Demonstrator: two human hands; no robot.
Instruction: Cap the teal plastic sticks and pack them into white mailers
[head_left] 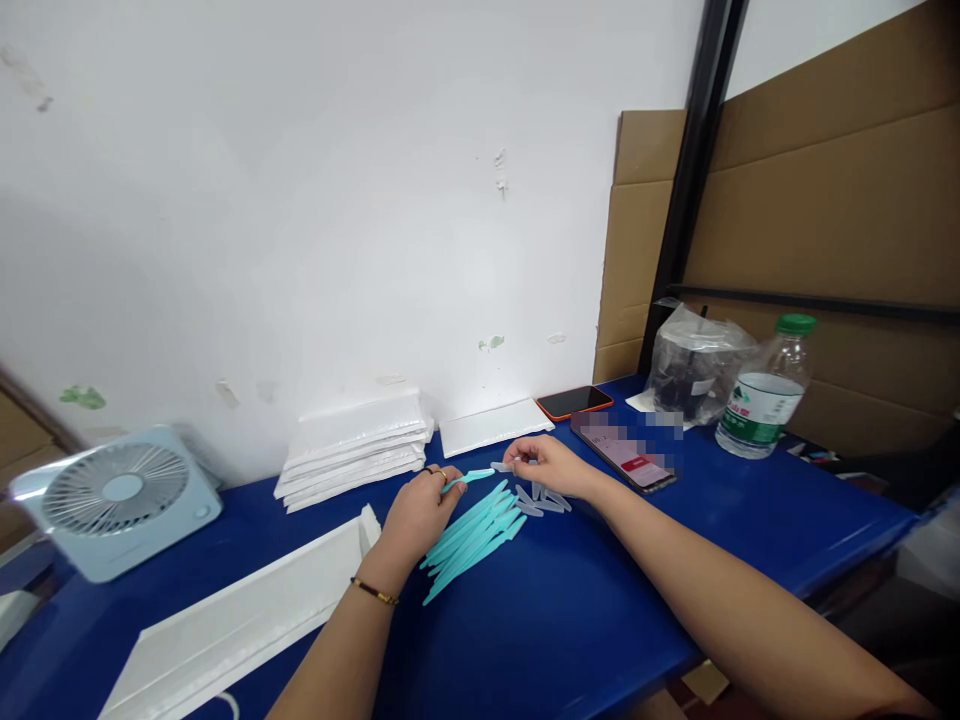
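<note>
Slim turquoise tools (474, 532): at least 5, overlapping. Clear pieces (530, 508): at least 4, clustered. White packets (352, 440): at least 5. Long white tray (255, 615): 1. Phones (576, 402): 2. Fan (124, 487): 1. Bottle (759, 405): 1. Plastic bag (682, 365): 1.

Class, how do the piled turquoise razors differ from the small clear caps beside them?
The turquoise razors look opaque; the clear caps are see-through. The razors are long; the caps are much shorter. The razors lie roughly aligned; the caps point various ways. Both lie on the blue table.

Turquoise tools (471, 533) on blue table (570, 620)
</note>
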